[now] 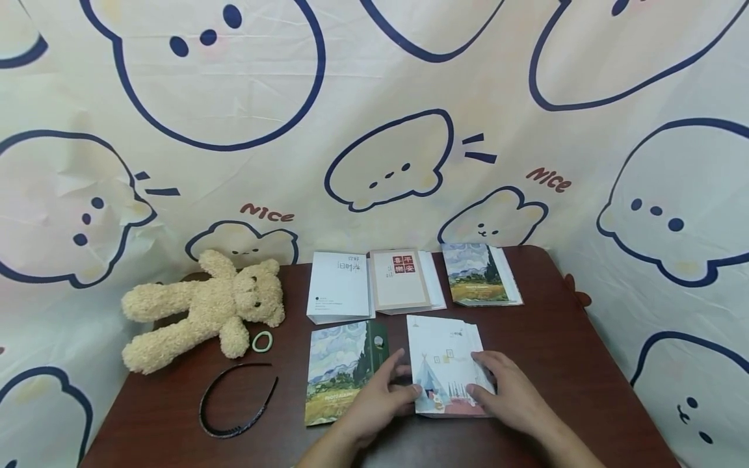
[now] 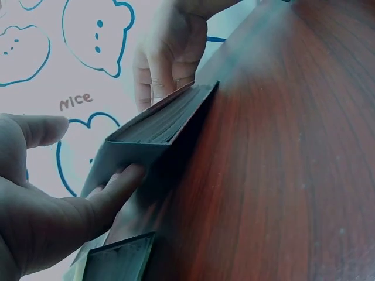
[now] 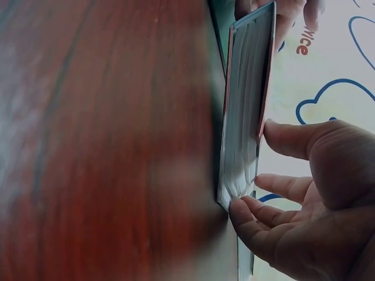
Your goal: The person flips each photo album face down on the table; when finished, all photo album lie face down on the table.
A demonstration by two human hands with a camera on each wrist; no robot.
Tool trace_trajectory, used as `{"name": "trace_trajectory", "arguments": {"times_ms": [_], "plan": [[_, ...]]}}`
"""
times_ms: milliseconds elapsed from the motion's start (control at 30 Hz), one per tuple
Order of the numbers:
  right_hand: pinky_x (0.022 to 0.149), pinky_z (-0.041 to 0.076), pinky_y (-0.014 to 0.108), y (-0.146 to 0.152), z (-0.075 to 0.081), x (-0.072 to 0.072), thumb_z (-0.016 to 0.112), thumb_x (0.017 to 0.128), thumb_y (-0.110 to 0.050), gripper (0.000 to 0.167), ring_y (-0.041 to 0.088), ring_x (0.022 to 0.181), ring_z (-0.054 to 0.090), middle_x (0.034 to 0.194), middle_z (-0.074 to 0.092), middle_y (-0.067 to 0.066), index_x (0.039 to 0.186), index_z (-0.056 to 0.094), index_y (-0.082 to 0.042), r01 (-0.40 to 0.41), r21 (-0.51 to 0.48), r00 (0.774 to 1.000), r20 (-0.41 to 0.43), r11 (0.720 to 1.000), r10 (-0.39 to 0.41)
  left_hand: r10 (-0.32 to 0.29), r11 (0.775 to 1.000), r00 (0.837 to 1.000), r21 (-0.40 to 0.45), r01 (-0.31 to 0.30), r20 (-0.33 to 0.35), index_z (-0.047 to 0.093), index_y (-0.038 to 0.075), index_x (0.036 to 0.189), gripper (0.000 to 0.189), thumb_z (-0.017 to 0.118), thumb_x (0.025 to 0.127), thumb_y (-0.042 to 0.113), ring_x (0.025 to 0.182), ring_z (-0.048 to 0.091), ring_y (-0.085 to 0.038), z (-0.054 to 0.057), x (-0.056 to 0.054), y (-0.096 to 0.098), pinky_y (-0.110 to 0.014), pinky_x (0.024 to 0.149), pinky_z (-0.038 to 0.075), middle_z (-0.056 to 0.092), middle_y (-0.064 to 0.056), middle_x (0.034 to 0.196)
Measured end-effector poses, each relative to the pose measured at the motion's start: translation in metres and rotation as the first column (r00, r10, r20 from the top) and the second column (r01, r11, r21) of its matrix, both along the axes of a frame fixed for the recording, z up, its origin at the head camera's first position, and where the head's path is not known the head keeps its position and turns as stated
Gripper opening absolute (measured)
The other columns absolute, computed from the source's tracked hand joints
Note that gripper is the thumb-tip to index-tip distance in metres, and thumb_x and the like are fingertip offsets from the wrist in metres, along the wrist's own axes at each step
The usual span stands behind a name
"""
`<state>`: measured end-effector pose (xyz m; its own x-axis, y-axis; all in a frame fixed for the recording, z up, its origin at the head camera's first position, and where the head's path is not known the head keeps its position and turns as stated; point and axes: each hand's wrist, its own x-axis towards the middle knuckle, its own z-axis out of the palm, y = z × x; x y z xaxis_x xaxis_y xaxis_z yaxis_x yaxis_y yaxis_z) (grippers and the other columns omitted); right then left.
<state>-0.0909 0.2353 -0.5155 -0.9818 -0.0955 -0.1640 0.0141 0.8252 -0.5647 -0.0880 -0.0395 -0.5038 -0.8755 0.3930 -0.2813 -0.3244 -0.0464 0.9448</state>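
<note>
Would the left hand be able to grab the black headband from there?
Probably yes: the left hand would just pass over the painted album lying flat between them, and nothing covers the headband.

You see a white album (image 1: 447,364) printed in pale blue and pink, a landscape-patterned album (image 1: 339,370) in blue, green and yellow, a cream teddy bear (image 1: 213,305), and a reddish-brown tabletop (image 1: 170,416).
</note>
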Motion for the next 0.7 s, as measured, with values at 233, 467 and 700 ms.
{"name": "trace_trajectory", "arguments": {"times_ms": [233, 467, 700], "plan": [[0.099, 0.054, 0.051, -0.003, 0.003, -0.002, 0.083, 0.088, -0.037, 0.067, 0.021, 0.113, 0.063, 0.146, 0.055, 0.012, 0.147, 0.058, -0.016, -0.006, -0.058, 1.0, 0.023, 0.998, 0.008, -0.024, 0.999, 1.0, -0.025, 0.024, -0.007, 0.033, -0.006, 0.158, 0.074, 0.07, 0.097, 0.013, 0.11, 0.063, -0.024, 0.002, -0.001, -0.004, -0.044, 0.089, 0.06, 0.05, -0.02, 0.143], [0.095, 0.055, 0.05, -0.005, 0.007, -0.003, 0.083, 0.089, -0.036, 0.065, 0.02, 0.108, 0.062, 0.144, 0.055, 0.009, 0.148, 0.059, -0.025, -0.031, -0.108, 0.999, 0.036, 0.994, 0.035, -0.05, 0.995, 0.993, -0.088, 0.041, -0.104, 0.039, -0.002, 0.156, 0.069, 0.071, 0.098, 0.015, 0.119, 0.063, -0.032, 0.003, -0.002, -0.01, -0.043, 0.092, 0.057, 0.055, -0.019, 0.139], [0.091, 0.058, 0.046, -0.01, 0.01, -0.006, 0.083, 0.089, -0.034, 0.066, 0.019, 0.105, 0.065, 0.138, 0.057, 0.009, 0.15, 0.057, -0.028, -0.052, -0.187, 0.996, 0.062, 0.981, 0.065, -0.033, 0.997, 0.992, -0.072, 0.024, -0.122, 0.042, 0.004, 0.156, 0.067, 0.073, 0.097, 0.016, 0.12, 0.063, -0.032, 0.01, 0.0, -0.013, -0.04, 0.092, 0.058, 0.054, -0.02, 0.139]]}}
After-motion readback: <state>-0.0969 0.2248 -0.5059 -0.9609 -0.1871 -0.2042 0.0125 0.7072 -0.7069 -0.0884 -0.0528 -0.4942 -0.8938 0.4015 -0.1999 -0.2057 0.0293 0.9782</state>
